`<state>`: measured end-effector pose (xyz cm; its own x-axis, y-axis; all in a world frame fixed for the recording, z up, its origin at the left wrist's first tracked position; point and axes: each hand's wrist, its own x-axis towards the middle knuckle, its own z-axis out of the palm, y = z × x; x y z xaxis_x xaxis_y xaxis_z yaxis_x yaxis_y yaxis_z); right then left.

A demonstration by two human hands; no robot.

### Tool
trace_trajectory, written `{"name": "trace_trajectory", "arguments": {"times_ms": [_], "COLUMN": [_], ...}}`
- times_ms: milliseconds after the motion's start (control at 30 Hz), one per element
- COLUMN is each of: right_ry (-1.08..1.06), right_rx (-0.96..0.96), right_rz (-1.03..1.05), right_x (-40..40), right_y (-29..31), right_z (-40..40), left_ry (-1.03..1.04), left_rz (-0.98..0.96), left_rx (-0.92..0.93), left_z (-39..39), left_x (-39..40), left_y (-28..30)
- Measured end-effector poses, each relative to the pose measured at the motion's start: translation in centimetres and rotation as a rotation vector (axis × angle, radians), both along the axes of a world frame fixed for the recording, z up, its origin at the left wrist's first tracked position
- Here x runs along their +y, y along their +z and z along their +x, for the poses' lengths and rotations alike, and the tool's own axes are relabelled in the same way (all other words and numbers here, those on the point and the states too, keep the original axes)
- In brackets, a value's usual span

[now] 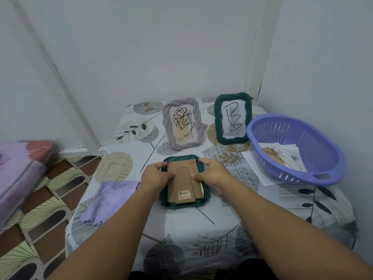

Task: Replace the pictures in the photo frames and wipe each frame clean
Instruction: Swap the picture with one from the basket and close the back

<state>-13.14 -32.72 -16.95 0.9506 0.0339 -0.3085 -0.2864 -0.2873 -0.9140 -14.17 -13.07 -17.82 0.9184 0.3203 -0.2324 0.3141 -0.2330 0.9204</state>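
**Currently: backing board of face-down frame under both hands**

Both hands work the near green frame (182, 205), which lies face down on the table (181, 229) so that its back is reachable. The left hand (155, 175) grips the left edge, fingers curled over the frame rim and thumb pressed on the cardboard backing board (171, 178). The right hand (212, 172) mirrors it on the right edge, thumb on the board beside the folded stand (184, 184). Judged from this grip, the board is being seated or loosened; which one cannot be told.

A purple cloth (110, 199) lies just left of the frame, within reach for wiping. Farther back, a grey frame (182, 125) and a second green frame (232, 118) stand upright, each showing a scribbled picture. At the right, a purple basket (298, 146) holds loose pictures (276, 158) and rests partly on a white sheet (256, 168).

The wiping of the near frame appears not yet done.
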Motion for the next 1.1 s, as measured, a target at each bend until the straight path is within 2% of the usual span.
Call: {"name": "trace_trajectory", "arguments": {"times_ms": [267,467,733,867,1100], "right_ry": [0.001,0.008,0.129,0.214,0.151], "right_rx": [0.028,-0.033,-0.012,0.009,-0.075], "right_rz": [0.013,-0.166,-0.272,-0.392,-0.396], "right_x": [0.4,0.1,0.0,0.2,-0.1], "right_y": [-0.2,-0.1,0.0,0.9,1.2], "right_z": [0.2,0.1,0.3,0.1,-0.7], "left_ry": [0.005,0.000,-0.015,-0.024,-0.029], "left_rz": [-0.015,-0.020,-0.010,0.004,0.018], "left_rx": [0.009,0.014,0.005,0.009,-0.013], "left_z": [0.0,-0.1,-0.1,-0.2,-0.5], "left_x": [-0.1,-0.1,0.0,-0.1,-0.3], "left_y": [0.1,0.1,0.2,0.3,0.6]}}
